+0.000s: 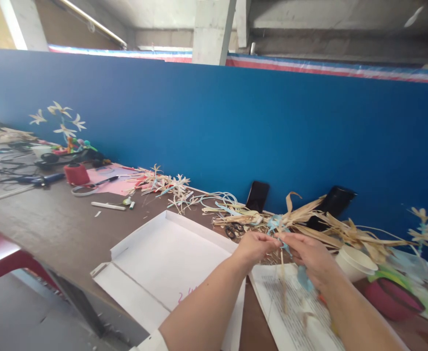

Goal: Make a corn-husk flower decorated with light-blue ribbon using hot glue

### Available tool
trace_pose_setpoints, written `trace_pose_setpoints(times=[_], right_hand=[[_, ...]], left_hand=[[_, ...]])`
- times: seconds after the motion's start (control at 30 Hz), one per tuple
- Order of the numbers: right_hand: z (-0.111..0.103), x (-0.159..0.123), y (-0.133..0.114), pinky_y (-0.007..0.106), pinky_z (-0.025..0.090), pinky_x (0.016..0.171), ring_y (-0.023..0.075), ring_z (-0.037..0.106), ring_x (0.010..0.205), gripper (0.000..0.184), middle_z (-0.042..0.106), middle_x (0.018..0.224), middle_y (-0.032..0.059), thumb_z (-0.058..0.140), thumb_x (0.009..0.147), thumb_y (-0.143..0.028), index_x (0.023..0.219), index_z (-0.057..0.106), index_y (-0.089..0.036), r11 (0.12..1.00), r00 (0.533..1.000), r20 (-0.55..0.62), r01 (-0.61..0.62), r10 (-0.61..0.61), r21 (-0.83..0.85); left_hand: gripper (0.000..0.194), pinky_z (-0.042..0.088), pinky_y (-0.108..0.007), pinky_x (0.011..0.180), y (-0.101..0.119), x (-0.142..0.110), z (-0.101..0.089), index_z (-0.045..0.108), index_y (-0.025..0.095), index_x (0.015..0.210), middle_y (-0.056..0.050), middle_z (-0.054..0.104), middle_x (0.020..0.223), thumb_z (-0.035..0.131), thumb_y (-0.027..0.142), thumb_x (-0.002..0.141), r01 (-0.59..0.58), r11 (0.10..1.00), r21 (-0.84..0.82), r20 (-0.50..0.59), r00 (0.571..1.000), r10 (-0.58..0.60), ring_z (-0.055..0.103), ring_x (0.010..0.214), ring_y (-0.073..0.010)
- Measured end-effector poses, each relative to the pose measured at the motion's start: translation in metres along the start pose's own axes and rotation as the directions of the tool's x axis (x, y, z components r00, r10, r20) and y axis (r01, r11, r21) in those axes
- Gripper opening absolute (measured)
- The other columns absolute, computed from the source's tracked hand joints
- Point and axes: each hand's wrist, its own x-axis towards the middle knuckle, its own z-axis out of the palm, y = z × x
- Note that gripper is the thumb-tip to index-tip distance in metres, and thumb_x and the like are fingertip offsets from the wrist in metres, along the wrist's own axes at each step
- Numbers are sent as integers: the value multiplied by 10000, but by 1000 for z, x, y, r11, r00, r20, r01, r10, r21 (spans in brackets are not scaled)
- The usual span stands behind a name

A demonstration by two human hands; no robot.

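Note:
My left hand (254,246) and my right hand (311,258) meet over the table, fingers pinched together on a small light-blue strip piece (275,224) with a thin straw stem hanging below it. Both hands are closed on this piece. Behind them lies a heap of dried straw leaves (327,229). Under my right forearm is a printed paper sheet (283,302). A flat white cardboard box (162,263) lies to the left of my left arm.
A blue partition (235,126) backs the brown table (52,224). Two dark phones (256,196) lean on it. Scissors (234,230), a white paper cup (355,262), a red spool (76,174), pink paper, straw flowers (62,119) and cables lie about. A red chair (1,253) stands at the left.

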Motion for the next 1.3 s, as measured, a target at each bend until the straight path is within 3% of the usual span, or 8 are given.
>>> trace_pose_setpoints(times=[0.1, 0.27, 0.33, 0.5, 0.77, 1.1, 1.2, 1.3], right_hand=[[1, -2, -2, 249, 413, 488, 159, 568, 528, 261, 617, 553, 21, 740, 551, -324, 752, 699, -163, 1000, 1000, 25, 4, -4, 17], [2, -4, -4, 191, 182, 344, 54, 307, 348, 215, 363, 375, -72, 704, 598, -336, 675, 676, -138, 999, 999, 11, 45, -45, 18], [3, -4, -4, 189, 155, 341, 39, 254, 336, 204, 336, 370, -84, 694, 606, -338, 654, 666, -142, 999, 999, 2, 51, -51, 14], [4, -2, 0, 228, 371, 429, 124, 513, 447, 233, 580, 490, -1, 721, 557, -311, 722, 697, -148, 996, 995, -55, 86, -86, -15], [0, 5, 5, 265, 471, 549, 222, 644, 729, 297, 708, 785, 63, 740, 569, -358, 799, 713, -171, 986, 990, -13, 136, -137, -96], [-2, 14, 14, 310, 474, 715, 262, 626, 896, 316, 713, 828, 60, 700, 614, -394, 835, 717, -169, 965, 981, -29, 184, -193, -186], [1, 13, 14, 309, 449, 767, 255, 627, 884, 311, 716, 820, 41, 665, 641, -428, 822, 725, -183, 917, 965, -44, 233, -260, -323], [6, 8, 8, 297, 434, 740, 246, 628, 838, 330, 715, 789, 19, 630, 660, -485, 800, 731, -204, 809, 942, -46, 260, -332, -527]], left_hand=[[269, 280, -197, 479, 0, 0, 1, 701, 127, 734, 12, 556, 571, 693, 353, 588, 6, 1000, 5, -24, 1000, -5, 357, 474, -50], [218, 266, -208, 477, 3, -1, 3, 678, 124, 686, 28, 515, 519, 690, 314, 581, 13, 1000, 3, -89, 996, -13, 340, 456, -53], [174, 277, -207, 488, 4, -1, 4, 662, 124, 651, 32, 502, 508, 682, 282, 580, 1, 1000, -5, -112, 994, -1, 356, 472, -58], [113, 319, -208, 511, 4, -1, 6, 635, 127, 621, 30, 501, 506, 651, 236, 595, -28, 1000, -10, -162, 986, 26, 393, 489, -69], [78, 326, -205, 504, 5, -3, 9, 615, 130, 579, 29, 511, 512, 618, 208, 582, -74, 996, 42, -251, 964, 83, 409, 491, -70], [56, 290, -203, 456, 4, -5, 11, 593, 139, 587, 36, 489, 487, 573, 191, 591, -9, 989, 145, -313, 948, 54, 396, 467, -75], [62, 308, -209, 472, 2, -5, 12, 588, 147, 572, 24, 515, 505, 557, 192, 601, -26, 976, 215, -341, 935, 101, 441, 494, -93], [127, 325, -223, 500, -3, -4, 13, 580, 160, 563, 10, 537, 532, 559, 256, 643, -67, 952, 300, -357, 917, 177, 474, 529, -113]])
